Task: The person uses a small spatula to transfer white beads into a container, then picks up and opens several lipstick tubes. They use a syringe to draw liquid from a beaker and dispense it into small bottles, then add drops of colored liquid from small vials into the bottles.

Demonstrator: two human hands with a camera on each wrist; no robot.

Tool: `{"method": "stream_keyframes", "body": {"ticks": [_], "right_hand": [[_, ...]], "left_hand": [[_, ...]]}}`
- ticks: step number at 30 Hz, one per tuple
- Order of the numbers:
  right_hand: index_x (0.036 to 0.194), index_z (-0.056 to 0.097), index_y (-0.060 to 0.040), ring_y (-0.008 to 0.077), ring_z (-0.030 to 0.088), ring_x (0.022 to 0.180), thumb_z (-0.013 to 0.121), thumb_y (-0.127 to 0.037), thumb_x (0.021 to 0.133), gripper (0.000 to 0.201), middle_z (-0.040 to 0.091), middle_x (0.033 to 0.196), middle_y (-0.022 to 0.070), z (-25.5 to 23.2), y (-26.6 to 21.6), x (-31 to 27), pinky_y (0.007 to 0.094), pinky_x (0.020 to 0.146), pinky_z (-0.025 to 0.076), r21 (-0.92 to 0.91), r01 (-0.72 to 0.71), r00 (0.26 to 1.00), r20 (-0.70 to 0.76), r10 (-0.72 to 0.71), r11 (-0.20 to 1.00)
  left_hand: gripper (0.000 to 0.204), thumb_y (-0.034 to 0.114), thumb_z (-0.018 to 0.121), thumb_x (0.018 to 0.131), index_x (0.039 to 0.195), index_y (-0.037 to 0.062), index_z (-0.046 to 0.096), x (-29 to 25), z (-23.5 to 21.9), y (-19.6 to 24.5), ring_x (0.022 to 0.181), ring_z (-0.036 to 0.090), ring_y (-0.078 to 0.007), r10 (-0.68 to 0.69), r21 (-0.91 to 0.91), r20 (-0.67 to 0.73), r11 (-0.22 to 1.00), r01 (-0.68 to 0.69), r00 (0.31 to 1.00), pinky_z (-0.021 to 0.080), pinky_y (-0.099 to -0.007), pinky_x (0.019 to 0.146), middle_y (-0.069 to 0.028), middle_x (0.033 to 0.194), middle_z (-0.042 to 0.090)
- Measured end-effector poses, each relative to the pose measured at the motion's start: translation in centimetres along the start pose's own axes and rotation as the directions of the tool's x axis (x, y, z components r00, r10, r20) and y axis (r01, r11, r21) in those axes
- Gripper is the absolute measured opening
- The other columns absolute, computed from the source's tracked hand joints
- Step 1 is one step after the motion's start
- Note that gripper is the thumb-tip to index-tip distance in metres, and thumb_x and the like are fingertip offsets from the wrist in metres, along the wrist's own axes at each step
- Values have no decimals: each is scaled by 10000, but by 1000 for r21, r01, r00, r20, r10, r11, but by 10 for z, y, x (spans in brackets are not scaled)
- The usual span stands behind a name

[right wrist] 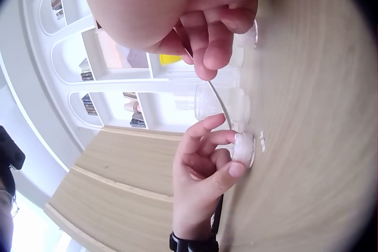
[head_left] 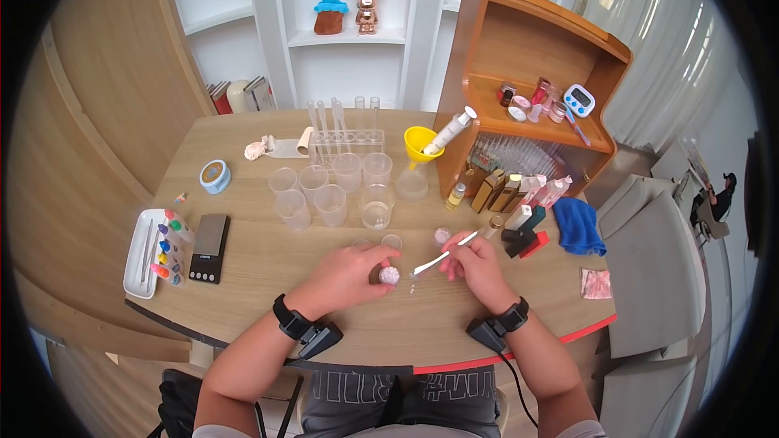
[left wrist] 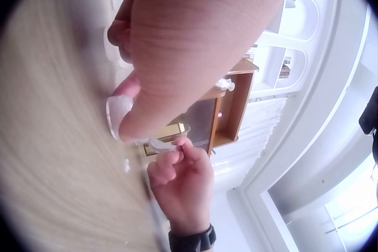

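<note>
My left hand (head_left: 345,277) pinches a small clear jar (head_left: 389,276) full of pale pinkish-white stuff between thumb and fingers, low at the table. In the right wrist view the jar (right wrist: 243,148) stands tilted toward the camera side, thumb on one side of it. My right hand (head_left: 477,269) grips a slim white spatula (head_left: 442,258) like a pen, its tip pointing down-left beside the jar. A few white crumbs (head_left: 412,289) lie on the wood between the hands. Another small jar with pinkish contents (head_left: 442,235) sits just beyond my right fingers.
Clear plastic cups (head_left: 332,204) stand behind the hands, with a test tube rack (head_left: 347,143) and a yellow funnel (head_left: 420,144) farther back. Bottles and boxes (head_left: 488,191) line the right by a wooden cabinet (head_left: 454,73). At left are a black scale (head_left: 209,250) and white tray (head_left: 138,264).
</note>
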State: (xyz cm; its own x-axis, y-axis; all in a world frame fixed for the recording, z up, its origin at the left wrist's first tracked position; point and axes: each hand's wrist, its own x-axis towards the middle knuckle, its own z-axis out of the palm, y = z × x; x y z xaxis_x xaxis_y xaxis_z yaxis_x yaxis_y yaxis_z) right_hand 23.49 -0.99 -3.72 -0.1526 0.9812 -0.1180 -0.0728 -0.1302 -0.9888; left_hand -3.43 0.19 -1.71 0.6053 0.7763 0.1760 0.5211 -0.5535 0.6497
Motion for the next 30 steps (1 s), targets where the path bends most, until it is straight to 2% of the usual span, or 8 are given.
{"method": "stream_keyframes", "body": {"ticks": [2, 5, 8, 10, 17, 23, 30], "right_hand": [[995, 634, -44, 118, 638, 631, 511, -123, 1014, 148, 722, 822, 90, 4, -5, -3, 214, 545, 426, 32, -4, 1000, 22, 4, 999], [1037, 625, -43, 119, 653, 649, 508, -135, 1029, 149, 742, 887, 100, 2, 2, -1, 218, 557, 430, -24, 37, 994, 104, -35, 999], [1051, 621, -40, 120, 660, 651, 497, -124, 1023, 153, 747, 916, 107, 8, 4, -2, 221, 554, 426, -74, 20, 992, 122, -11, 997], [1045, 623, -40, 117, 655, 643, 497, -109, 1014, 147, 746, 906, 103, 11, 0, -3, 219, 544, 420, -44, -8, 995, 98, 12, 999], [977, 639, -40, 111, 618, 591, 531, -86, 977, 117, 704, 774, 81, 1, -3, -1, 211, 514, 420, 48, -46, 998, -41, 47, 998], [948, 635, -25, 119, 605, 574, 528, -66, 966, 116, 676, 737, 85, -7, 7, 4, 229, 528, 479, -44, -61, 998, 18, 62, 997], [952, 634, -16, 115, 603, 579, 529, -57, 968, 115, 678, 746, 86, -4, 8, 2, 226, 522, 467, -77, -17, 1000, 20, 19, 997]], "left_hand": [[494, 182, 804, 758, 1220, 133, 637, 0, 1, -1, 922, 672, -282, 3, -5, -3, 1000, -3, 1000, 541, -398, 793, -37, 994, 697], [497, 178, 804, 759, 1224, 127, 636, 0, 2, -2, 927, 672, -284, 17, -15, -7, 1000, -17, 1000, 539, -401, 800, -38, 993, 700], [484, 174, 794, 763, 1217, 129, 633, 1, 0, -1, 917, 673, -285, 29, -10, -17, 1000, -29, 999, 541, -407, 787, -42, 976, 703], [453, 169, 773, 772, 1200, 141, 627, 0, 1, -1, 887, 675, -285, 47, -5, -34, 999, -47, 998, 546, -416, 751, -43, 943, 706], [466, 162, 775, 762, 1204, 140, 627, 0, 3, -3, 888, 674, -287, 56, -6, -37, 998, -56, 998, 547, -417, 756, -47, 947, 700], [475, 162, 778, 759, 1207, 137, 626, 0, 2, -2, 894, 673, -287, 42, -13, -25, 999, -42, 999, 546, -417, 764, -49, 950, 698], [481, 167, 783, 757, 1210, 136, 626, 0, 2, -2, 895, 673, -284, 41, -12, -25, 999, -41, 999, 543, -416, 762, -48, 947, 696]]}}
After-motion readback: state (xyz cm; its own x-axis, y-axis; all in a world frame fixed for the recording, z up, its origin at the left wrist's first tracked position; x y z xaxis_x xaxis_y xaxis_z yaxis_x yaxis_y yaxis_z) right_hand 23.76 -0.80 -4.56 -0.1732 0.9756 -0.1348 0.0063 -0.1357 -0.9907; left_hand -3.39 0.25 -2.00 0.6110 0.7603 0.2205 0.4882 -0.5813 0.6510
